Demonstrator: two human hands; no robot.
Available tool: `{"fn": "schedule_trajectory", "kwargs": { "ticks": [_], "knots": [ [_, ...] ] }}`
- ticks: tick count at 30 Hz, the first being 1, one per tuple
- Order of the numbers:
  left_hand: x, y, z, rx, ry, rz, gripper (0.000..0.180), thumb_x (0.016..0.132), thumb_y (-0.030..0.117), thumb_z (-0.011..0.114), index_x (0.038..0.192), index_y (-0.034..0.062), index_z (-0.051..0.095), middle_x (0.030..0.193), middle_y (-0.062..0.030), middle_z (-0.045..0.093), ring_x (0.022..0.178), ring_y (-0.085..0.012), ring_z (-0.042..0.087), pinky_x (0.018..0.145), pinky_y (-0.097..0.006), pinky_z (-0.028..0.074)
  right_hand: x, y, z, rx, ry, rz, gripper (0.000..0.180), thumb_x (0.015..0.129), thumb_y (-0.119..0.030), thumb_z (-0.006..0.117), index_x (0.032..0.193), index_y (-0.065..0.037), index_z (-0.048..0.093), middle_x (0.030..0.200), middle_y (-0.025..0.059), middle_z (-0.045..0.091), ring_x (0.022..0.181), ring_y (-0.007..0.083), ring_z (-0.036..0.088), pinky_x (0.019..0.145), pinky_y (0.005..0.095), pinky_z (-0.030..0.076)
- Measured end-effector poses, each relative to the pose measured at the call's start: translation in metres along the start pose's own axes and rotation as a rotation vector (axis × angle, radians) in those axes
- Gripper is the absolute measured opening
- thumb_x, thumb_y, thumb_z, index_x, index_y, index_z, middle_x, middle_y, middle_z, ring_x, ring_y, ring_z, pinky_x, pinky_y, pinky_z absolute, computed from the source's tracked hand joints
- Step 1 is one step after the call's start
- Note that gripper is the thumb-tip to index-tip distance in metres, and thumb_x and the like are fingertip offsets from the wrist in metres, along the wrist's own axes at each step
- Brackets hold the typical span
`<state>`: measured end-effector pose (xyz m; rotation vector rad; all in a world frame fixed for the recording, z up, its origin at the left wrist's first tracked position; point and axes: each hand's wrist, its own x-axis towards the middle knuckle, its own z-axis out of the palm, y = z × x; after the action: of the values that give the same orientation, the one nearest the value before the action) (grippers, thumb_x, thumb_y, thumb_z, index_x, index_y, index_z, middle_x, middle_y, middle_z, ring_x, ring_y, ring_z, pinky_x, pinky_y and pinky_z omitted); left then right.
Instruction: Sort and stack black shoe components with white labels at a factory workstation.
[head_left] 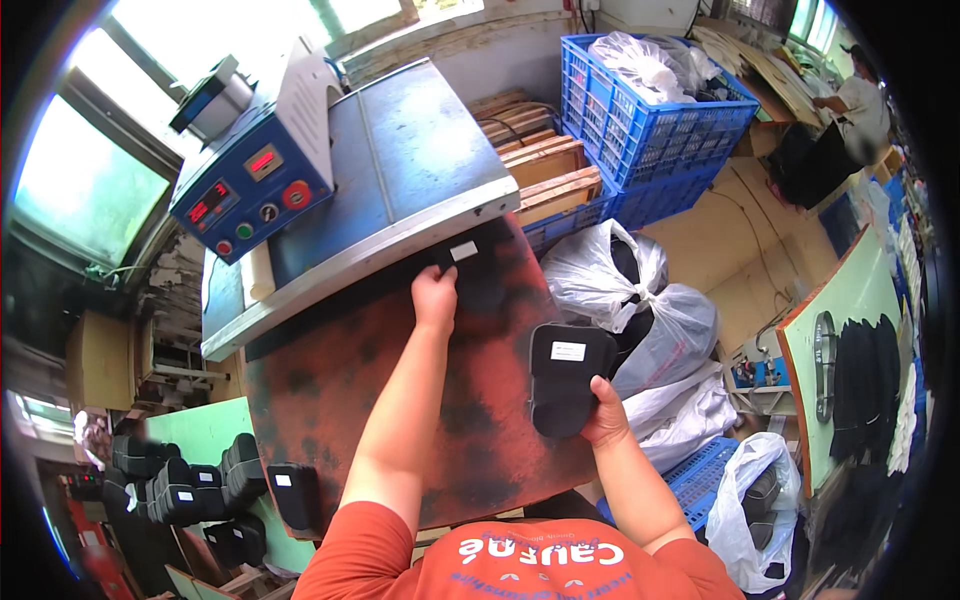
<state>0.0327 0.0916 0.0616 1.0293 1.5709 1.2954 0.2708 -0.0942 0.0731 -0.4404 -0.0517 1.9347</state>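
Observation:
My right hand (605, 412) grips the lower right edge of a black sole-shaped pad (565, 402) with a white label, held up at the table's right edge. My left hand (435, 297) reaches forward with its fingers closed on the near left edge of another black labelled pad (484, 284). That second pad lies under the front edge of the blue machine bed (420, 140), and its outline blends into the dark surface. A third black labelled pad (298, 508) lies at the near left corner of the red-and-black worktable (350, 420).
A blue control box (255, 190) with lit displays stands over the machine bed. Stacks of black pads (180, 490) sit on a green surface at left. Blue crates (650, 130) and bulging plastic bags (650, 310) stand at right. Another person (850, 115) is far right.

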Motion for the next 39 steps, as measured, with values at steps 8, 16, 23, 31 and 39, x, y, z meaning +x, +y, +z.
{"fn": "schedule_trajectory", "kwargs": {
  "ticks": [8, 16, 23, 31, 39],
  "knots": [
    [0.002, 0.01, 0.013, 1.074, 0.057, 0.356, 0.053, 0.085, 0.034, 0.057, 0.122, -0.0015, 0.047, 0.132, -0.0224, 0.041, 0.122, -0.0371, 0.038, 0.1, -0.046, 0.031, 0.005, 0.002, 0.0, -0.022, -0.001, 0.014, 0.058, 0.076, -0.014, 0.069, 0.128, -0.011, 0.045, 0.12, 0.0067, 0.054, 0.112, 0.0225, 0.052, 0.095, 0.039, 0.043],
    [-0.012, 0.0, 0.005, 1.19, 0.033, 0.457, 0.057, 0.091, 0.038, 0.046, 0.134, 0.0015, 0.038, 0.143, -0.0181, 0.032, 0.134, -0.0334, 0.025, 0.109, -0.046, 0.019, 0.004, 0.004, 0.005, 0.029, -0.009, 0.055, 0.058, 0.077, -0.012, 0.066, 0.129, -0.01, 0.041, 0.12, 0.008, 0.053, 0.111, 0.0225, 0.053, 0.095, 0.0391, 0.044],
    [-0.115, 0.059, -0.007, -0.104, -0.598, -0.135, 0.016, 0.082, 0.008, 0.064, 0.096, 0.0005, 0.064, 0.087, 0.0, 0.063, 0.077, -0.0048, 0.055, 0.069, -0.023, 0.046, 0.022, 0.007, 0.03, -0.26, 0.275, -0.239, 0.048, 0.079, -0.003, 0.064, 0.123, -0.007, 0.045, 0.116, 0.0068, 0.053, 0.108, 0.0205, 0.052, 0.094, 0.0366, 0.043],
    [-0.017, 0.023, -0.015, 0.053, -0.172, -0.133, 0.019, 0.078, 0.009, 0.066, 0.09, -0.0041, 0.062, 0.066, -0.0017, 0.057, 0.056, -0.0097, 0.052, 0.05, -0.025, 0.041, 0.018, -0.01, 0.013, -0.03, 0.018, -0.032, 0.058, 0.078, -0.026, 0.068, 0.127, -0.008, 0.045, 0.123, 0.0101, 0.053, 0.112, 0.0291, 0.052, 0.096, 0.044, 0.042],
    [-0.084, 0.054, 0.001, 0.129, -0.246, 0.056, 0.029, 0.076, 0.011, 0.071, 0.098, -0.0045, 0.06, 0.081, -0.0054, 0.063, 0.07, -0.0094, 0.057, 0.063, -0.024, 0.048, 0.022, -0.001, 0.024, -0.154, 0.145, -0.082, 0.058, 0.078, -0.016, 0.072, 0.129, -0.014, 0.043, 0.12, 0.0051, 0.053, 0.111, 0.0225, 0.052, 0.094, 0.0408, 0.044]
  ]
}}
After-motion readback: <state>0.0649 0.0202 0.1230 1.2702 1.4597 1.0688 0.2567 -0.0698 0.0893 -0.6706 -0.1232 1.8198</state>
